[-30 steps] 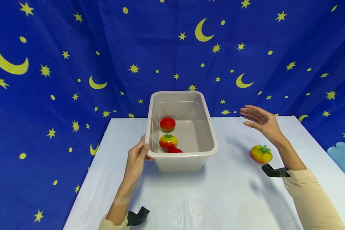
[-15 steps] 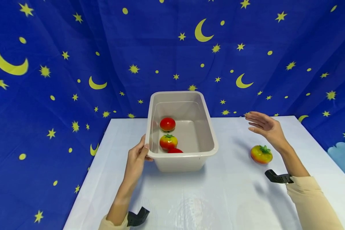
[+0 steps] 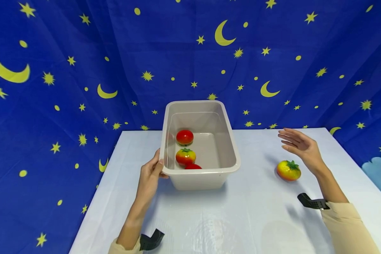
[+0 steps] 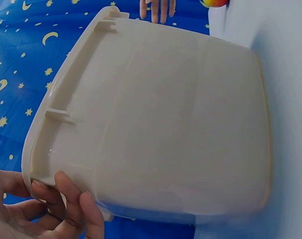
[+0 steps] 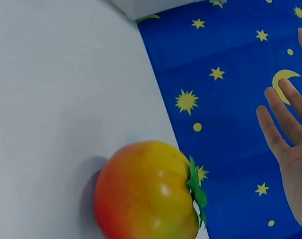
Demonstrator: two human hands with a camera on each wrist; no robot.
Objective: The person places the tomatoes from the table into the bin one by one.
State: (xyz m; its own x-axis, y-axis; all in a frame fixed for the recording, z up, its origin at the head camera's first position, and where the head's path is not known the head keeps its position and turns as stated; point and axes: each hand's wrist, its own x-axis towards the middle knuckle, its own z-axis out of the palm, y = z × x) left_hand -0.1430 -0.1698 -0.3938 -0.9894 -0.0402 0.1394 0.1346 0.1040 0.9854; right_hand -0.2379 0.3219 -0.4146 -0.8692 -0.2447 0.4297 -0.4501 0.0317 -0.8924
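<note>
My left hand (image 3: 150, 176) grips the near left corner of a beige plastic bin (image 3: 206, 180), thumb on the rim and fingers curled beneath it, as the left wrist view also shows. Inside the bin lie a red tomato (image 3: 185, 137), a red-and-yellow tomato (image 3: 185, 157) with a green top, and another red one (image 3: 193, 166) partly hidden by the front wall. To the right, a yellow-red tomato (image 3: 288, 170) with green leaves rests on the table. My right hand (image 3: 303, 147) hovers just above and behind it, fingers extended, holding nothing.
The white table (image 3: 241, 218) meets a blue curtain (image 3: 184, 53) with yellow moons and stars at its back and left sides. A black strap (image 3: 312, 201) sits on the right wrist and a second strap (image 3: 151, 240) on the left.
My right hand has moved back toward the person and to the right, closer to the tomato on the table. The left hand and the bin have stayed in place.
</note>
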